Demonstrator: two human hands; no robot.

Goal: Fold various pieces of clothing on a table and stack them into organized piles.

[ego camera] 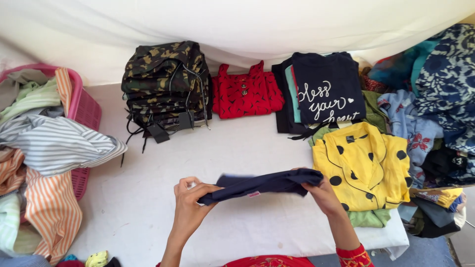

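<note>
A folded navy garment (264, 183) is held above a white table (148, 198), stretched between the two hands. The left hand (190, 207) is closed on the garment's left end: the thumb lies over the upper face of the cloth and the fingers (184, 184) curl behind it, a white patch showing at the grasp. The right hand (324, 195) is closed on the right end, where the cloth is bunched over the fingertips and hides them. A small pink tag is seen at the lower edge, between the hands.

Beyond the garment, a camouflage stack (166, 86), a red top (246, 91) and a dark stack (319, 91) are ranged along the far edge of the table. A yellow dotted shirt (366, 165) lies just right of the right hand. At the left a pink basket (84, 109) is filled with striped cloth (54, 143); at the right, loose patterned clothes (435, 99) are heaped.
</note>
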